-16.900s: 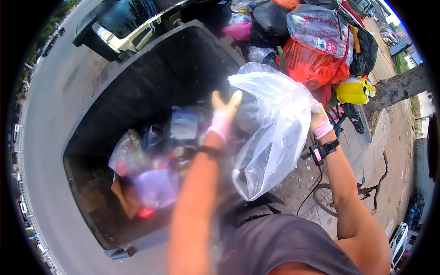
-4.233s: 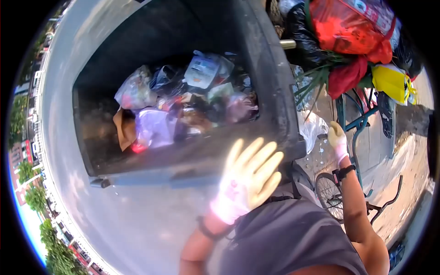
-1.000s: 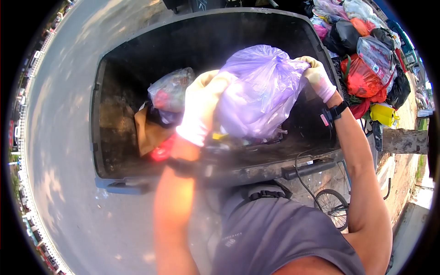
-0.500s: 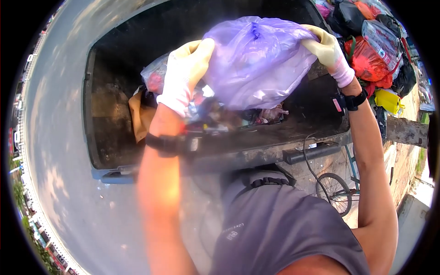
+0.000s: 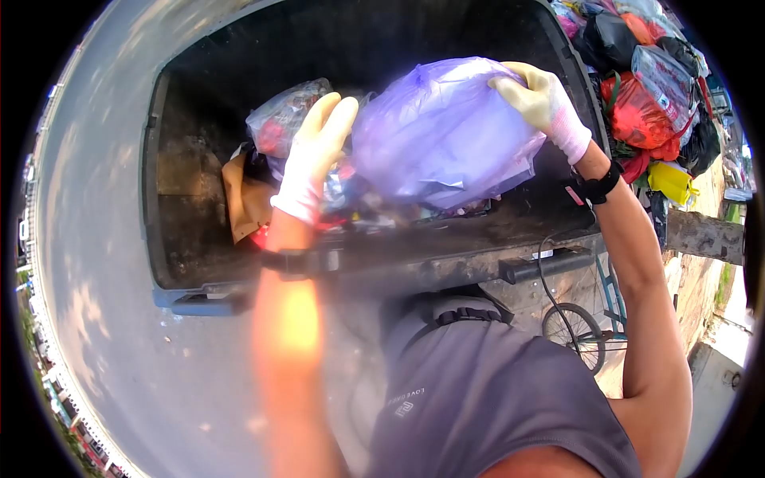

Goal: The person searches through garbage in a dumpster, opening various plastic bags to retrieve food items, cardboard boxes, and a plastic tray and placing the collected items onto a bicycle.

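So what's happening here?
A gloved person is handling a purple plastic bag over an open dark bin. The right hand grips the bag by its edge; the left hand is open beside it, with no clear grip on it. Loose rubbish and a clear filled bag lie inside the bin. More filled bags are piled beyond the bin, among them a red one and a black one.

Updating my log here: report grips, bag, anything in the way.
Right grip pinching purple bag by its edge. Left grip open, beside it. Bag above rubbish in the bin. Nothing visibly blocking it.
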`<action>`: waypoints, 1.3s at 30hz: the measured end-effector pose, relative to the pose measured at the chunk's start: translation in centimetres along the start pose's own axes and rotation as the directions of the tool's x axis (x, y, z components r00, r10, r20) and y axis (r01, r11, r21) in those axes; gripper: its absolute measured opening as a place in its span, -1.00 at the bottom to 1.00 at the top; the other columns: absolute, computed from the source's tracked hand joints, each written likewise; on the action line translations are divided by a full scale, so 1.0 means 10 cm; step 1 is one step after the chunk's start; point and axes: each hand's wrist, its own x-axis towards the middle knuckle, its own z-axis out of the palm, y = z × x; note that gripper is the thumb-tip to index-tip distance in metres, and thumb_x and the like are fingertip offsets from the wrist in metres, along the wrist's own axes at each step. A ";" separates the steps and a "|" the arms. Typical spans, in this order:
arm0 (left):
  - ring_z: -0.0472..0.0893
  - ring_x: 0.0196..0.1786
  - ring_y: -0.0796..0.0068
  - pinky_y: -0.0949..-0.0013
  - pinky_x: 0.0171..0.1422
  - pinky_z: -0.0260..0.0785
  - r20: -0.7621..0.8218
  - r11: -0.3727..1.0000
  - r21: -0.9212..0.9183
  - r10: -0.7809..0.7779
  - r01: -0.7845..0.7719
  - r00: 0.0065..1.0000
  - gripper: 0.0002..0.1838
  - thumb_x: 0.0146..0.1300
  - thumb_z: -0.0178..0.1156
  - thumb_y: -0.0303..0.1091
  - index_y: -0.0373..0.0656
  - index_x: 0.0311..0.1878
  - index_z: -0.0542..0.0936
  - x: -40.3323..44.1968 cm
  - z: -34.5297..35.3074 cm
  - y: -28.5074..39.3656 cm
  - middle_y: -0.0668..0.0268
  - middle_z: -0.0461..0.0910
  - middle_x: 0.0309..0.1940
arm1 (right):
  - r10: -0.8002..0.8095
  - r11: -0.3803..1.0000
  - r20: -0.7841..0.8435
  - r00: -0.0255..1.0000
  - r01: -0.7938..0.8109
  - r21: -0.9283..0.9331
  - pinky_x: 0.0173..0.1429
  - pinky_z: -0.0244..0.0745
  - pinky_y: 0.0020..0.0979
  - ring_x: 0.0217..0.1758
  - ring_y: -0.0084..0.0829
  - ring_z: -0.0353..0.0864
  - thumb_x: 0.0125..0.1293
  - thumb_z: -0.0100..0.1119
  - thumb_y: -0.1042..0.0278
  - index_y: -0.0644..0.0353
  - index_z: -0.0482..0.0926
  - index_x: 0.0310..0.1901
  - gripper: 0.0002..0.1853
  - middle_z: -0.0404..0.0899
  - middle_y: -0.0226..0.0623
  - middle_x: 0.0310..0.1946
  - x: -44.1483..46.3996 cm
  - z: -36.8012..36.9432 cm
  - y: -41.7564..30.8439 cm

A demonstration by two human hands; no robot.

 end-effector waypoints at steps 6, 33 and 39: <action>0.81 0.15 0.10 0.18 0.31 0.58 0.232 0.777 0.628 -0.131 -0.046 0.964 -0.46 0.39 0.27 -0.02 -0.29 0.21 0.74 0.00 0.21 0.13 -0.07 0.80 0.14 | 0.156 0.948 0.030 0.987 -0.158 0.277 0.19 0.66 -0.44 0.00 -0.53 0.76 0.54 0.39 0.08 0.33 0.73 0.26 -0.51 0.84 -0.30 -0.02 0.08 0.08 -0.04; 0.79 0.01 0.45 0.27 0.26 0.59 0.408 0.962 -0.262 0.036 0.079 0.912 -0.75 0.54 0.34 -0.19 -0.18 0.03 0.78 0.44 0.32 0.17 0.27 0.84 -0.05 | 0.502 0.829 0.303 0.810 -0.550 0.096 0.20 0.68 -0.35 0.03 -0.34 0.85 0.39 0.45 -0.13 0.30 0.76 0.19 -0.38 0.86 -0.15 0.02 -0.29 0.22 0.66; 0.55 -0.18 0.62 0.41 -0.02 0.41 0.250 0.871 -0.482 0.035 0.093 0.968 -0.70 0.53 0.29 -0.28 -0.18 0.19 0.75 0.29 0.34 0.36 0.51 0.73 -0.15 | 0.274 0.954 -0.244 0.930 -0.230 0.192 0.31 0.65 -0.27 0.19 -0.17 0.85 0.42 0.36 0.04 0.25 0.72 0.29 -0.45 0.84 -0.01 0.10 -0.15 0.24 0.67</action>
